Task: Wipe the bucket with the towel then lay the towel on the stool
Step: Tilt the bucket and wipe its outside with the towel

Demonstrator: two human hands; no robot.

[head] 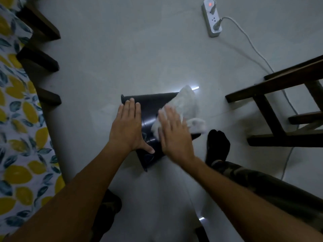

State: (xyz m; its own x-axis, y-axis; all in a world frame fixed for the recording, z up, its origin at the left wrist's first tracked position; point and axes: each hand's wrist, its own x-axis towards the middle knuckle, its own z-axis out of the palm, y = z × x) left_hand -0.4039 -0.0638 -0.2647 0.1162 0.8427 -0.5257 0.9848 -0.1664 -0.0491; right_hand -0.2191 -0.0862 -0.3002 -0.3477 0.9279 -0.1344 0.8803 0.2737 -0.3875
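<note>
A black bucket [152, 109] lies on its side on the pale floor, its wide rim toward me. My left hand [128, 126] rests flat on the bucket's left side, fingers spread, thumb stretched across the lower part. My right hand [174, 135] presses flat on a white towel [185, 105] that is draped over the bucket's right side; the towel spills off toward the floor at the right. The hand looks blurred. A dark wooden stool [279, 95] stands to the right, apart from the bucket.
A white power strip [211, 20] with plugged cables lies on the floor at the top right; one cable runs under the stool. A lemon-print cloth [17, 137] covers furniture with dark legs on the left. My foot in a black sock [217, 145] is beside the bucket.
</note>
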